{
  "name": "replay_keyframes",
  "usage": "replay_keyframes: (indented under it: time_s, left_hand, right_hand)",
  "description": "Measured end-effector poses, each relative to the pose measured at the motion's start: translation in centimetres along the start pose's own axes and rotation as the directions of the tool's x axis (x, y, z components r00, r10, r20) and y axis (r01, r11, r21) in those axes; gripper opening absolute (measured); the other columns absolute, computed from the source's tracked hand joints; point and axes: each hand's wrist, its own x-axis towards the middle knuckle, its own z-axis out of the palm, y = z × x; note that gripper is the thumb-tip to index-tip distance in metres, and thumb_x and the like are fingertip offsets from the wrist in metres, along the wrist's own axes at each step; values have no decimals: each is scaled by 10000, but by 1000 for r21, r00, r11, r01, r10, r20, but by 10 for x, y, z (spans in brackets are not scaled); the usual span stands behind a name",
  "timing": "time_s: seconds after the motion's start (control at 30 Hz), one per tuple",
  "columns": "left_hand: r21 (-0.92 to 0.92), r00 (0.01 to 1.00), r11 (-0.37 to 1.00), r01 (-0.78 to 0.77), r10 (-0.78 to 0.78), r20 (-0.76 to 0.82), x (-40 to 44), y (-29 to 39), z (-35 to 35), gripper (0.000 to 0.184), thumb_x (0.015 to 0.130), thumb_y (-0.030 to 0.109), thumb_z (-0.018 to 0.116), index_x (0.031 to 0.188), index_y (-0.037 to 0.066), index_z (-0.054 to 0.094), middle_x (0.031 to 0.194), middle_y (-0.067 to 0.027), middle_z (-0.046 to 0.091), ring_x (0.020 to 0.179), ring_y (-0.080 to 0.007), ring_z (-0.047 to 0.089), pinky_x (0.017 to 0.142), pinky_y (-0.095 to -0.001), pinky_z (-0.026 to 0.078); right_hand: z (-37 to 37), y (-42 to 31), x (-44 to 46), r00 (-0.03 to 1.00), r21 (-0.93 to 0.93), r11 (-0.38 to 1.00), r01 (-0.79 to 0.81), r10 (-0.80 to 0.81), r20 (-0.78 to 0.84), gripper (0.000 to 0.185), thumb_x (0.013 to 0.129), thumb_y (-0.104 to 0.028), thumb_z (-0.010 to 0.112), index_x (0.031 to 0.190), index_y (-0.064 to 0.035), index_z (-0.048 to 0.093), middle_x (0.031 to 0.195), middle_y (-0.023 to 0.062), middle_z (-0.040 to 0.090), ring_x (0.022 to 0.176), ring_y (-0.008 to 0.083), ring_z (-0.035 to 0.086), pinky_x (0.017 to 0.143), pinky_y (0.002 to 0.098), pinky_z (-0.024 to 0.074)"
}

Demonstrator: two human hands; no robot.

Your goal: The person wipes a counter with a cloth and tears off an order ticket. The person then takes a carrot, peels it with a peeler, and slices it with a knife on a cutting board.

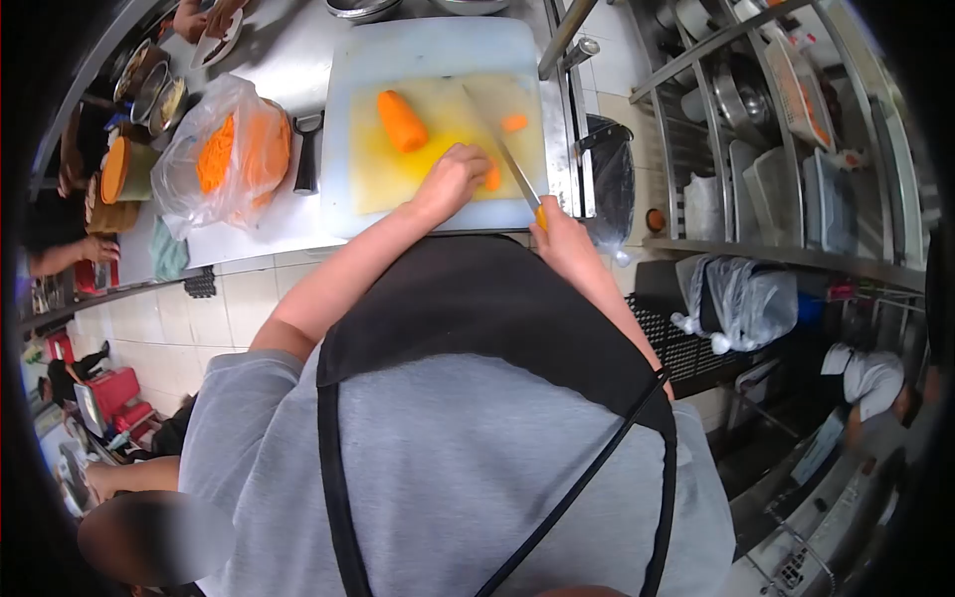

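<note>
My left hand [458, 181] is closed around a carrot piece [491, 177] on the stained cutting board [433, 48]; part of the orange shows beside its fingertips. In my right hand [564, 237] is the yellow handle of a long knife [510, 157], whose blade slants up and left across the board, just right of the carrot piece. A large peeled carrot [402, 121] lies on the board up and left of my left hand. Another small carrot piece [514, 122] rests to the right of the blade.
Left of the board are a black-handled tool [307, 154] and a clear plastic bag [182, 167] with shredded orange food. Other people's hands [97, 250] show at the far left. A black-lined bin [609, 184] stands right of the table, near metal shelving [696, 75].
</note>
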Motion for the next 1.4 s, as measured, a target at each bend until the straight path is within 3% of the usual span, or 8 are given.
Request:
replay_keyframes:
  time_s: [0.23,0.3,0.4,0.83,0.93,1.13,1.33,1.4]
  left_hand:
    - [0,995,998,-67,67,-70,11,-3,15,146,717,56,577,841,-2,628,843,-101,568,807,-271,523,731,-348,444]
    - [5,993,998,-68,68,-92,10,-1,15,139,719,64,577,830,-2,629,827,-99,566,792,-271,521,721,-350,445]
    - [-14,992,998,-57,55,-110,10,0,17,121,717,71,573,798,0,628,810,-91,565,780,-267,522,713,-349,447]
    - [-43,988,998,-47,40,-150,10,-1,21,76,698,49,572,748,13,618,791,-89,556,778,-271,517,711,-354,446]
    - [-77,987,997,-30,17,-159,10,-2,21,77,686,49,563,736,25,616,797,-109,561,799,-293,518,724,-371,435]
    - [-138,990,990,-23,4,-139,10,1,18,83,672,45,555,729,34,614,795,-133,565,812,-317,520,740,-390,424]
    - [-184,986,983,8,-38,-163,9,1,16,82,671,53,559,730,44,614,797,-127,568,802,-320,515,729,-386,424]
    - [-207,985,978,1,-37,-169,9,3,15,81,671,56,560,732,46,612,798,-126,568,800,-322,513,724,-387,424]
  right_hand:
    - [3,-10,10,985,-109,984,-144,153,78,224,811,-159,426,944,11,363,805,316,556,805,468,546,733,511,416]
    - [6,-12,11,996,-187,978,-90,93,7,245,835,-168,492,934,-18,326,709,275,561,712,454,543,633,506,421]
    - [-1,-24,12,981,-212,965,-153,175,87,246,838,-194,441,977,-12,353,799,314,558,765,460,558,702,505,433]
    - [5,-34,27,1000,-246,969,-16,10,-26,240,837,-163,481,942,-2,337,712,284,559,702,451,553,636,520,432]
    - [5,-38,12,987,-246,958,-146,158,32,224,836,-150,476,941,-1,345,699,276,561,690,449,553,622,513,437]
    - [19,-25,33,990,-217,974,65,-89,-105,225,825,-131,485,934,2,340,683,265,565,671,452,550,606,518,430]
    - [4,-42,13,1000,-215,977,-16,15,-8,212,828,-121,481,926,9,345,673,265,562,660,454,547,605,526,424]
    - [9,-43,11,977,-218,955,-200,211,30,209,792,-83,442,968,23,403,733,252,567,718,425,555,646,494,432]
